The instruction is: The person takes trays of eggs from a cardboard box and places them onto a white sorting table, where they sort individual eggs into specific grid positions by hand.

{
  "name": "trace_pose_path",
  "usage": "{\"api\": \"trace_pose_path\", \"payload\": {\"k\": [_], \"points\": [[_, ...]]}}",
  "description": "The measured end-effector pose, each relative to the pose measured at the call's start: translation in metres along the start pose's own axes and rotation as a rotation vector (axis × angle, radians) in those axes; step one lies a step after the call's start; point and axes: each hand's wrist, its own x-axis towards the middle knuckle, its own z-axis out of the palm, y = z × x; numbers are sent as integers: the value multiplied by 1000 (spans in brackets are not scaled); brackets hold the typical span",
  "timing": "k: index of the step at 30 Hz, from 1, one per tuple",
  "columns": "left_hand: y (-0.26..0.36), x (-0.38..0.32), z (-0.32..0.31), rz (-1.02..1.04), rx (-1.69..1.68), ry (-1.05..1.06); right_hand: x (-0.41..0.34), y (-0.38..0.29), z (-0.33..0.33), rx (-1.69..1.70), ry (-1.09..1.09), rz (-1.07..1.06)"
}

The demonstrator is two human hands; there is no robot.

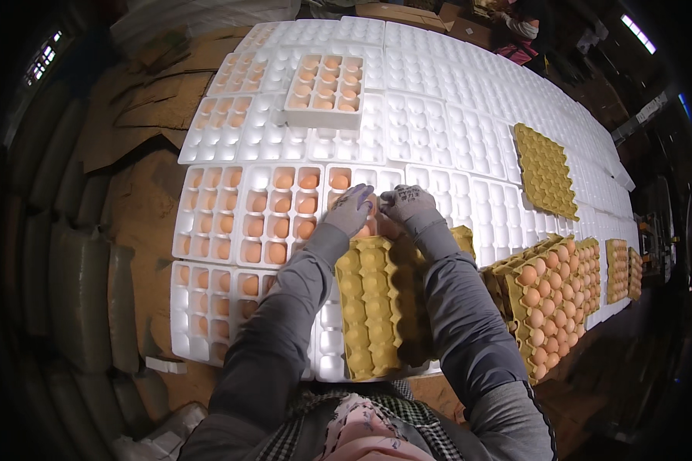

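My left hand (349, 208), in a pale work glove, reaches over a white foam egg box (364, 173) at the middle; its fingers are over the cells, and whether it grips an egg cannot be told. Close on its right, my gloved right hand (406, 203) is over the same box with bent fingers, their tips partly hidden. A brown egg (339, 181) lies in the box's upper left cell, and more eggs show between and below the hands. A yellow pulp egg tray (369, 305) lies under my forearms. Left of my hands, a foam box (282, 167) holds several brown eggs.
Stacked pulp trays with brown eggs (553, 305) stand at the right. An empty pulp tray (545, 170) lies on foam boxes farther back. One foam box of eggs (324, 118) sits atop others. Another person (519, 29) is at the top right. Filled sacks (81, 294) line the left.
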Motion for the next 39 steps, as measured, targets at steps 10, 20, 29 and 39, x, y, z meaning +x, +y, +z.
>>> {"api": "trace_pose_path", "payload": {"k": [10,20,29,39], "points": [[87,-192,-24,-371,-248,273,4,35,33,523,713,-198],[45,-225,30,-206,-564,166,-234,89,8,437,473,20],[162,-167,-18,134,-839,258,-288,205,-50,1318,609,32],[252,-194,169,-251,-1042,213,-139,492,-62,1479,1460,293]]}}
